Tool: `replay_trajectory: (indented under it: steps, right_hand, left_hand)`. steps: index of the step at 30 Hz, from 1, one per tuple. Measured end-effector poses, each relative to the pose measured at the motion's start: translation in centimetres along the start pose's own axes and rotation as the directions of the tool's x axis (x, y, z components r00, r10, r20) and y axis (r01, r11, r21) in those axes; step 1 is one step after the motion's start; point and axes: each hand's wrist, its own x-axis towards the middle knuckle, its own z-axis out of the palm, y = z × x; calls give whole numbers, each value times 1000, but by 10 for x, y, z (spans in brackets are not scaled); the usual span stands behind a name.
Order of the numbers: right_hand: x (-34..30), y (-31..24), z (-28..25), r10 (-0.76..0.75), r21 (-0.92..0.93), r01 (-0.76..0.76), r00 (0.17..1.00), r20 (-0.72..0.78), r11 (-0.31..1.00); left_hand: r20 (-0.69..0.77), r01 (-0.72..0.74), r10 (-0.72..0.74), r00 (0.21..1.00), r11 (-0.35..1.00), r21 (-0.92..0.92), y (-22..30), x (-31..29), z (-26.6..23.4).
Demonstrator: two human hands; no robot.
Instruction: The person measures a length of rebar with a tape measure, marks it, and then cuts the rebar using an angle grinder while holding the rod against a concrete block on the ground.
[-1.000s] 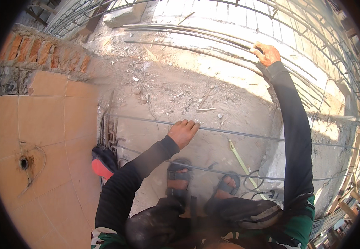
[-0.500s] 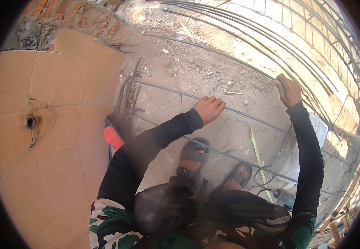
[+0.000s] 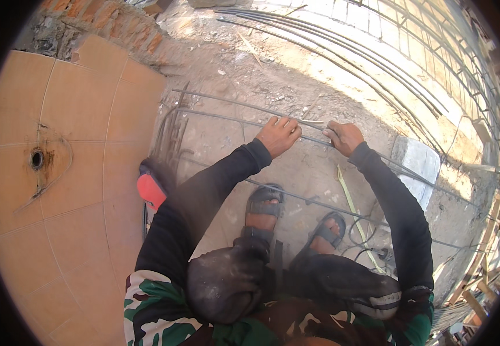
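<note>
Two thin steel bars lie nearly side by side across the dirt before me: a farther bar and a nearer bar. My left hand is closed over the bars with its fingers curled; its palm side is hidden. To its right, my right hand is closed, thumb and fingers pinched around the farther bar. Both bars run on past it toward the lower right, under my forearm. Closer to my feet, a third steel bar crosses above my sandals, touched by neither hand.
Several long bars lie farther off, near tied steel cages. Short bent rods and a red-and-black item sit beside the orange tiles. At right are a pale slab and a partly hidden corded power tool.
My right hand has come left and nearer, bringing the farther bar close alongside the other one. My left hand stays at about the same place on the nearer bar.
</note>
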Motion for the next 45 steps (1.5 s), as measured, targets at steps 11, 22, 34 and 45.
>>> replay_trajectory:
  steps: [11,22,34,45]
  right_hand:
    - [-11,11,16,-5,180,-17,992,122,983]
    - [-86,51,-11,213,-50,-215,976,-47,975]
    - [-87,36,-14,276,-23,-281,953,-128,959]
    - [-20,-25,24,192,13,-192,979,-70,981]
  left_hand:
    - [312,259,-87,946,782,-567,-49,16,31]
    - [451,347,-61,891,730,-588,-31,43,37]
    - [368,351,-230,901,885,-305,-11,20,11]
    - [337,384,-307,890,903,-194,-83,-52,15]
